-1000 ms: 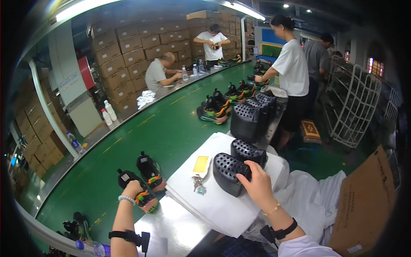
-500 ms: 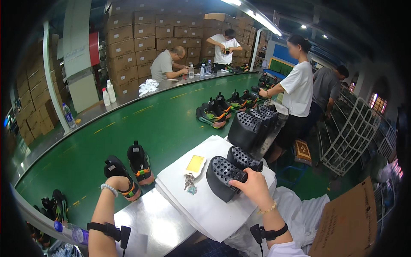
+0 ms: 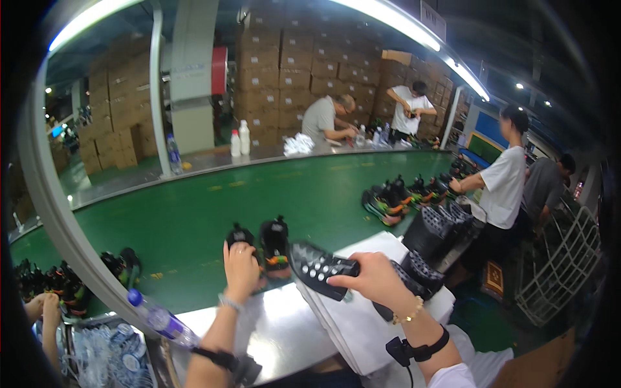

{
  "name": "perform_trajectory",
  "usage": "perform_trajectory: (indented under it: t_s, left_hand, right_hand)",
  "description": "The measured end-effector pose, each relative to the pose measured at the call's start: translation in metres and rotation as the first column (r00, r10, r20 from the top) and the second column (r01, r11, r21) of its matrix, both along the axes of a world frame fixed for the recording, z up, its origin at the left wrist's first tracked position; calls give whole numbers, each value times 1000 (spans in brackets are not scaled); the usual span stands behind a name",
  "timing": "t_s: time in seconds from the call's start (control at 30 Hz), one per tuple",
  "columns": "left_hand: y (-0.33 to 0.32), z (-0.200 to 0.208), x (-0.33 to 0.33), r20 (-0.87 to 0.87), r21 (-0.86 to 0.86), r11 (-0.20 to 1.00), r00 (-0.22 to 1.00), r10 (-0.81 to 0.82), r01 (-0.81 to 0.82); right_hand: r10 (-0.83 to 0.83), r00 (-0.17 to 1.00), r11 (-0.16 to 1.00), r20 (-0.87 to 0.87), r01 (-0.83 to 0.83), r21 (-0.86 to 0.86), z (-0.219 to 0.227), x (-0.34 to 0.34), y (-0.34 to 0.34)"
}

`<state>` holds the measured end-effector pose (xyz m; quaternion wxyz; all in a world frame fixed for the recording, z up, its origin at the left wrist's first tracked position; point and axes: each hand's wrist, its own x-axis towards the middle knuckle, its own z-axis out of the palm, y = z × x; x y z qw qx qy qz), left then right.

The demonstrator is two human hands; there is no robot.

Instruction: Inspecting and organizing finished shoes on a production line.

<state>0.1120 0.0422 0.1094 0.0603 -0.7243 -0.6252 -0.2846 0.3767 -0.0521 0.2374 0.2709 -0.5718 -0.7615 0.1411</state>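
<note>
My right hand (image 3: 378, 278) grips one end of a black foot-shaped plastic form (image 3: 314, 266) with round holes, raised over the white sheets (image 3: 323, 320). My left hand (image 3: 240, 275) is closed around the near end of a black sneaker (image 3: 239, 233) with orange trim, standing on the green conveyor belt (image 3: 194, 213). Its mate, another black sneaker (image 3: 275, 239), stands just right of it. A second perforated form (image 3: 424, 271) lies on the sheets, partly hidden by my right hand and forearm. Larger black perforated forms (image 3: 436, 229) stand behind it.
More sneakers (image 3: 388, 200) line the belt's right side, with others (image 3: 119, 265) at left. A capped bottle (image 3: 162, 317) lies by the metal frame post (image 3: 61, 220). Plastic bottles fill a bin (image 3: 110, 352). A co-worker's hands (image 3: 44, 310) show at left; several people work farther off.
My right hand has lifted one perforated form off the sheets and brought it left, toward the sneakers. My left hand remains at the left sneaker. The view has swung left.
</note>
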Motion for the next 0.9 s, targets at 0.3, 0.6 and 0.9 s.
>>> perform_trajectory:
  t_s: [0.3, 0.6, 0.9]
  left_hand:
    - [-55, -71, -12, 648, 100, 993, 762, -14, -67]
    - [-48, -70, -9, 736, -42, 998, 677, 7, 36]
    - [-40, -81, -14, 770, 2, 1000, 637, 0, -2]
  right_hand:
    - [89, 996, 880, -11, -84, -468, -25, -144, 121]
    - [-51, 951, 997, 306, 33, 62, -126, -229, 144]
    - [-98, 966, 991, 239, 116, -61, -166, -260, 183]
